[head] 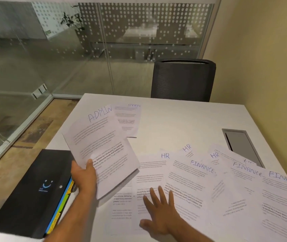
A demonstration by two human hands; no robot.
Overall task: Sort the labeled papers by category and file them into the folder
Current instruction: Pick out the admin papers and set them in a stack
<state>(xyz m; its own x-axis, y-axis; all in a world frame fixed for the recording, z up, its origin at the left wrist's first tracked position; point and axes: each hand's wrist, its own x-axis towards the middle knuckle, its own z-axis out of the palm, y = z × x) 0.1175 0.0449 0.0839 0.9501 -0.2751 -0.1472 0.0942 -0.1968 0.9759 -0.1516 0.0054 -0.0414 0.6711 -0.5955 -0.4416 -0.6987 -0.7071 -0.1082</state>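
Above the left hand (84,175), whose grip pinches the lower edge of the ADMIN sheet (100,145) held over the tabletop (183,119), the page should travel flat to the folder (34,193) just beneath while the spread right hand (160,212) steadies the HR sheet (149,180).

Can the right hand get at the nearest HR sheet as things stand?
Probably yes. The right hand is open, fingers spread over the sheets just below the HR sheet, and nothing stands between them. The ADMIN paper held by the left hand overlaps only its left edge.
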